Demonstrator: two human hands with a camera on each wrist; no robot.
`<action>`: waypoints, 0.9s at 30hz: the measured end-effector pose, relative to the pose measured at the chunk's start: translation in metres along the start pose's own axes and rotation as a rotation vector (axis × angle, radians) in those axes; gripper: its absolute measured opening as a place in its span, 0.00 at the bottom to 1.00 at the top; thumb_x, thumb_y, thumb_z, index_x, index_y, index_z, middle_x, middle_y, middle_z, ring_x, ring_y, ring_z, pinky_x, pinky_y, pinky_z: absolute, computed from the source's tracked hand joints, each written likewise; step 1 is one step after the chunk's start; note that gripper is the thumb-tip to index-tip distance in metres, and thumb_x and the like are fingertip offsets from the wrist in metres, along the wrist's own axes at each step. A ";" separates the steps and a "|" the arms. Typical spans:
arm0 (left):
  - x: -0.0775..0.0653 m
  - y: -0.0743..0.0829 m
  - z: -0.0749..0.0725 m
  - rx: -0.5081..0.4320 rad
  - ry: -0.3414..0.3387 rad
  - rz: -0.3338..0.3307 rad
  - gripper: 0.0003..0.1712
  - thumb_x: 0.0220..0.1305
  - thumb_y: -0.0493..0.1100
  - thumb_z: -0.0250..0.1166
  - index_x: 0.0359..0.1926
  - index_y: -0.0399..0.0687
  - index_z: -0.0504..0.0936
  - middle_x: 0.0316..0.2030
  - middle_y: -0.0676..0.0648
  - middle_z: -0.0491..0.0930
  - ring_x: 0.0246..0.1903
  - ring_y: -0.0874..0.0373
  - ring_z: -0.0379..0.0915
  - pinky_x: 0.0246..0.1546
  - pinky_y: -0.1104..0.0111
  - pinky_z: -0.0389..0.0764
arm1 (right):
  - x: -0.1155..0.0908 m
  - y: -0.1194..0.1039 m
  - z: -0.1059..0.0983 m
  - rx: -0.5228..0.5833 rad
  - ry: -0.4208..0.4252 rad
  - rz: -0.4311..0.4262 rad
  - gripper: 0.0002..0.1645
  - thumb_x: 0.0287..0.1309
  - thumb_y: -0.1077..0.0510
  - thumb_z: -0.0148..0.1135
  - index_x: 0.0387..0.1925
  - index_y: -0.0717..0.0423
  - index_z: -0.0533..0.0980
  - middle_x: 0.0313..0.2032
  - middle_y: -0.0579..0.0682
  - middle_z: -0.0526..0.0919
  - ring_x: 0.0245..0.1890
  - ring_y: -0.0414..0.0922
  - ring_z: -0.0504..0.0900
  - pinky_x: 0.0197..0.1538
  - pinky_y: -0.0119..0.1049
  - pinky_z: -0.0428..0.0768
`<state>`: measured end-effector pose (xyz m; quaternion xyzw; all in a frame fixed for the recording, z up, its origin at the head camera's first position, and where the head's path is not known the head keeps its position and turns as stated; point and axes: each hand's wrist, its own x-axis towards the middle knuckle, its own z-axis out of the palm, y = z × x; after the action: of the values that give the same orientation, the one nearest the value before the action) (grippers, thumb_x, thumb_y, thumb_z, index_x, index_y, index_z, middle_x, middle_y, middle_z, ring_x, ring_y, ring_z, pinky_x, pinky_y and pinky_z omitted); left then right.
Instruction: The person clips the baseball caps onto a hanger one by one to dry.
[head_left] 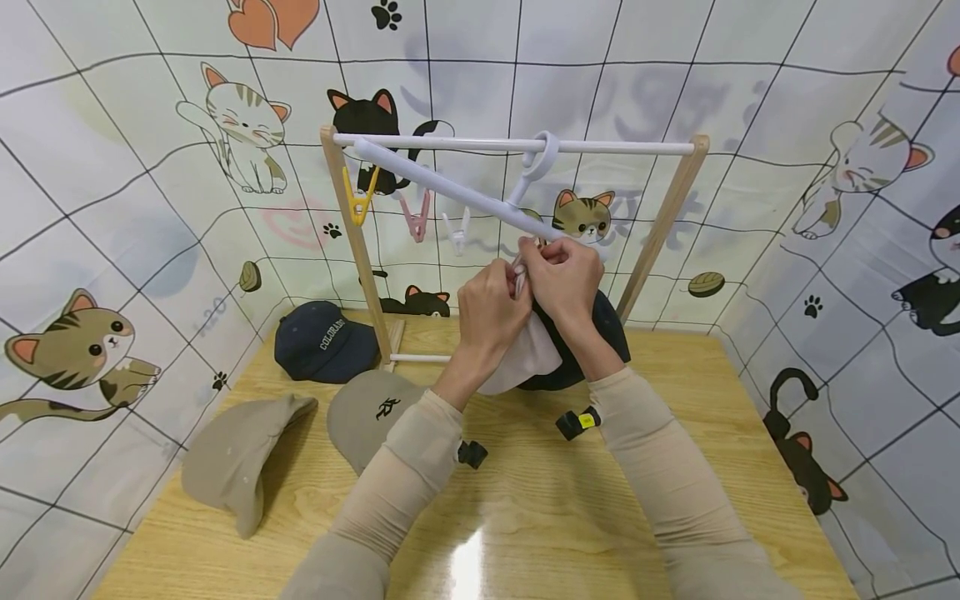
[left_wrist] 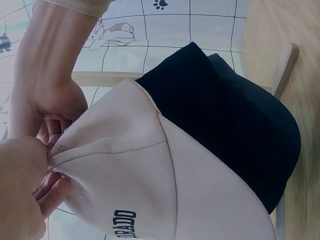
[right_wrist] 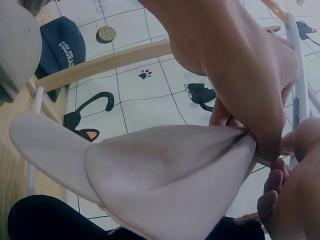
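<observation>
In the head view, my left hand (head_left: 493, 307) pinches the bunched crown of a pale pink cap (head_left: 525, 364) just below a white hanger (head_left: 457, 193). The cap's front lettering faces the left wrist view, and its brim (right_wrist: 50, 147) points down and away in the right wrist view. My right hand (head_left: 562, 275) is beside the left, fingers curled and pinching at a small pale clip (head_left: 519, 273) at the crown's tip, mostly hidden by fingers. Behind the pink cap hangs a black cap (left_wrist: 220, 125).
The hanger hooks over the white bar (head_left: 622, 147) of a wooden-legged rack. Yellow (head_left: 360, 197), pink (head_left: 416, 217) and white clips (head_left: 457, 231) hang from it. On the table, a navy cap (head_left: 322, 342), a taupe cap (head_left: 367, 417) and another brown cap (head_left: 225, 458) lie at left.
</observation>
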<state>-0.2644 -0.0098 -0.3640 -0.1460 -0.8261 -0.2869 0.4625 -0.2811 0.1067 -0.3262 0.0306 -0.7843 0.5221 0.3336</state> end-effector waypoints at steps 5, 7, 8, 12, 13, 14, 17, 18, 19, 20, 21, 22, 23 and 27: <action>-0.001 -0.002 0.001 -0.008 -0.001 -0.003 0.13 0.71 0.39 0.73 0.29 0.42 0.80 0.19 0.47 0.78 0.17 0.55 0.72 0.20 0.64 0.72 | -0.001 0.000 -0.001 -0.012 -0.027 0.030 0.26 0.66 0.39 0.79 0.26 0.58 0.89 0.25 0.57 0.92 0.19 0.31 0.80 0.28 0.29 0.75; -0.001 -0.002 0.002 -0.015 -0.002 -0.007 0.13 0.71 0.39 0.72 0.29 0.42 0.81 0.19 0.47 0.78 0.17 0.55 0.72 0.20 0.63 0.73 | -0.001 0.001 -0.001 -0.015 -0.032 0.037 0.27 0.66 0.39 0.79 0.27 0.58 0.89 0.26 0.57 0.93 0.19 0.31 0.80 0.28 0.29 0.76; -0.001 -0.003 0.002 -0.019 -0.003 -0.008 0.13 0.71 0.39 0.72 0.29 0.41 0.81 0.19 0.47 0.78 0.17 0.54 0.72 0.20 0.63 0.73 | -0.001 0.001 -0.002 -0.016 -0.035 0.038 0.27 0.66 0.38 0.79 0.27 0.58 0.90 0.26 0.57 0.93 0.20 0.31 0.81 0.29 0.29 0.76; -0.002 -0.003 0.004 -0.037 -0.009 -0.018 0.13 0.72 0.41 0.72 0.31 0.41 0.82 0.20 0.47 0.79 0.18 0.53 0.75 0.21 0.61 0.76 | 0.000 0.002 -0.004 -0.021 -0.053 0.032 0.27 0.66 0.38 0.79 0.28 0.58 0.90 0.27 0.58 0.93 0.20 0.31 0.81 0.29 0.29 0.76; -0.003 -0.003 0.004 -0.041 -0.011 -0.019 0.13 0.72 0.42 0.72 0.31 0.41 0.82 0.21 0.46 0.80 0.18 0.53 0.76 0.21 0.61 0.78 | 0.000 0.002 -0.005 -0.021 -0.061 0.029 0.27 0.66 0.37 0.79 0.29 0.58 0.90 0.28 0.58 0.93 0.21 0.31 0.81 0.29 0.29 0.76; -0.004 -0.003 0.004 -0.046 -0.014 -0.021 0.13 0.72 0.42 0.72 0.32 0.41 0.82 0.21 0.46 0.81 0.18 0.53 0.77 0.21 0.60 0.79 | 0.001 0.003 -0.006 -0.021 -0.069 0.023 0.27 0.67 0.38 0.79 0.29 0.58 0.90 0.28 0.58 0.93 0.21 0.32 0.82 0.29 0.29 0.77; -0.006 -0.004 0.004 -0.053 -0.024 -0.021 0.13 0.73 0.45 0.73 0.34 0.41 0.84 0.23 0.46 0.83 0.20 0.52 0.80 0.23 0.59 0.81 | 0.002 0.004 -0.009 -0.024 -0.096 0.004 0.26 0.69 0.38 0.77 0.31 0.58 0.91 0.28 0.57 0.93 0.22 0.32 0.82 0.30 0.28 0.77; -0.006 -0.004 0.004 -0.050 -0.030 -0.021 0.14 0.73 0.47 0.73 0.35 0.41 0.84 0.24 0.46 0.84 0.20 0.52 0.81 0.23 0.59 0.82 | 0.002 0.004 -0.010 -0.024 -0.104 -0.004 0.26 0.70 0.38 0.76 0.32 0.58 0.91 0.28 0.56 0.93 0.22 0.32 0.82 0.30 0.28 0.77; -0.007 -0.004 0.004 -0.046 -0.036 -0.021 0.14 0.72 0.48 0.74 0.36 0.42 0.85 0.26 0.46 0.85 0.21 0.51 0.82 0.24 0.59 0.83 | 0.003 0.005 -0.011 -0.024 -0.113 -0.011 0.25 0.70 0.39 0.75 0.32 0.57 0.91 0.27 0.54 0.93 0.22 0.33 0.81 0.30 0.28 0.77; -0.007 -0.004 0.003 -0.041 -0.043 -0.020 0.14 0.72 0.49 0.75 0.37 0.42 0.85 0.27 0.46 0.86 0.22 0.51 0.83 0.24 0.59 0.83 | 0.003 0.005 -0.012 -0.025 -0.119 -0.017 0.25 0.71 0.39 0.74 0.33 0.57 0.91 0.26 0.52 0.92 0.22 0.33 0.81 0.29 0.29 0.77; -0.008 -0.004 0.003 -0.033 -0.050 -0.018 0.15 0.71 0.50 0.75 0.38 0.42 0.86 0.29 0.46 0.86 0.23 0.51 0.84 0.25 0.59 0.84 | 0.004 0.005 -0.013 -0.026 -0.127 -0.019 0.25 0.72 0.40 0.74 0.33 0.58 0.91 0.24 0.49 0.90 0.21 0.33 0.81 0.29 0.29 0.76; -0.009 -0.005 0.003 -0.024 -0.056 -0.016 0.15 0.71 0.51 0.76 0.39 0.43 0.86 0.30 0.46 0.87 0.24 0.51 0.84 0.25 0.60 0.84 | 0.004 0.006 -0.014 -0.026 -0.134 -0.021 0.24 0.72 0.40 0.73 0.33 0.58 0.91 0.22 0.47 0.89 0.21 0.34 0.80 0.28 0.29 0.76; -0.010 -0.005 0.003 -0.015 -0.060 -0.012 0.16 0.70 0.52 0.76 0.40 0.43 0.87 0.32 0.45 0.88 0.24 0.51 0.84 0.25 0.60 0.84 | 0.005 0.006 -0.015 -0.025 -0.142 -0.020 0.24 0.73 0.41 0.73 0.33 0.58 0.91 0.21 0.44 0.87 0.20 0.34 0.80 0.27 0.29 0.75; -0.013 -0.007 0.003 -0.003 -0.059 0.010 0.16 0.71 0.53 0.74 0.43 0.44 0.88 0.35 0.45 0.88 0.28 0.51 0.84 0.27 0.61 0.84 | 0.006 0.007 -0.018 -0.038 -0.169 -0.016 0.25 0.75 0.41 0.70 0.35 0.59 0.91 0.20 0.38 0.84 0.22 0.35 0.79 0.29 0.30 0.74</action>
<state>-0.2632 -0.0136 -0.3788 -0.1592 -0.8381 -0.2815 0.4393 -0.2797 0.1266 -0.3244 0.0747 -0.8191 0.5000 0.2710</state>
